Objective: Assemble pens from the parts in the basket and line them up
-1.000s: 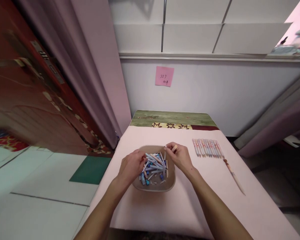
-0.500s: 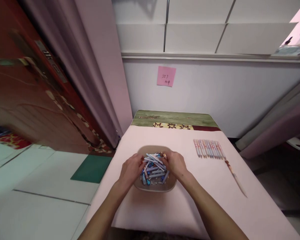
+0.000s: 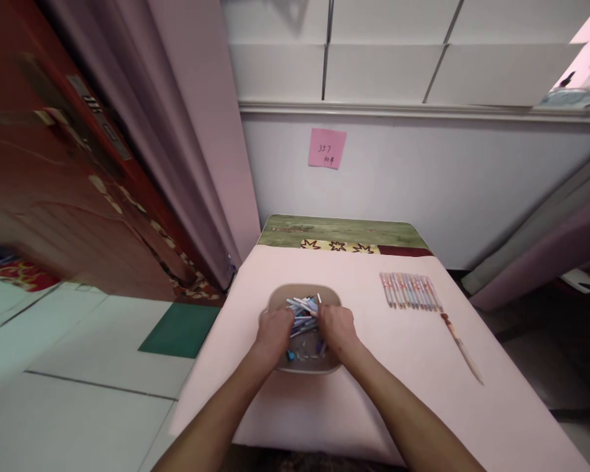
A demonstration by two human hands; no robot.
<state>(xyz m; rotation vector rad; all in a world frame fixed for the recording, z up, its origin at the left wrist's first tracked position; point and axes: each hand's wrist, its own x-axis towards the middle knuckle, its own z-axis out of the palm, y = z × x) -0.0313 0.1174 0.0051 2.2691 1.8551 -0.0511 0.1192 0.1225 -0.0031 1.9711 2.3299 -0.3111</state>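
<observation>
A beige plastic basin [image 3: 309,371] stands on the pink-covered table, holding a jumble of pen parts [image 3: 303,308]: blue and white tubes, thin refills and small blue pieces. Inside its left side, my left hand [image 3: 275,330] is closed, fingers curled down against the pile. My right hand [image 3: 337,326] is closed at the right side of the same pile, a few parts poking out by its fingers. Both sets of fingertips are hidden among the parts. Bare basin floor with several tiny pieces shows nearer to me.
To the right lies a neat row of assembled pens [image 3: 412,292]. Below it a single longer pen [image 3: 462,349] lies slanted. A pink note [image 3: 327,148] is stuck on the wall. A green mat [image 3: 179,330] lies on the floor left of the table.
Both hands have moved inward and deeper into the basin, with fingers curling in. The pen parts have been pushed together toward the far middle, baring the near floor of the basin.
</observation>
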